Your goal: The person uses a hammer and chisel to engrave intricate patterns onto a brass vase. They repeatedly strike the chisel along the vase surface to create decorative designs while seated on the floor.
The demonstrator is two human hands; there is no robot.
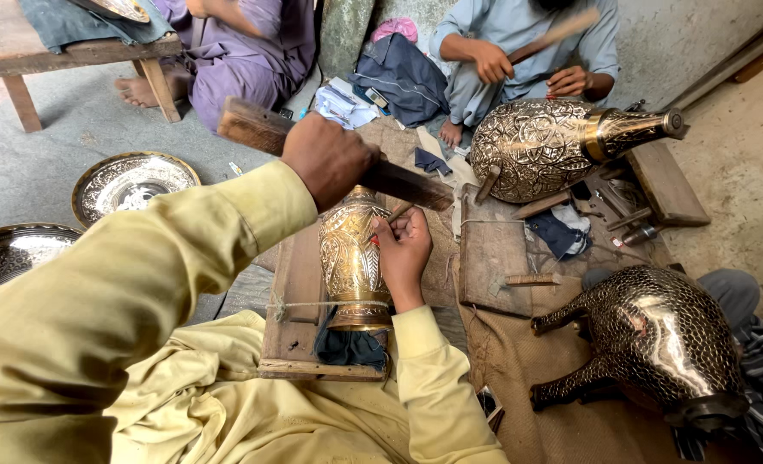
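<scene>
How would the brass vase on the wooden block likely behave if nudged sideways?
The vase lies on its side and is round, so it would probably roll; a string across its neck seems to restrain it. Its polished metal looks slippery. The right hand resting against it likely steadies it too.

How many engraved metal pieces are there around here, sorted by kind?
Vases: 3
Round trays: 3
Total: 6
</scene>
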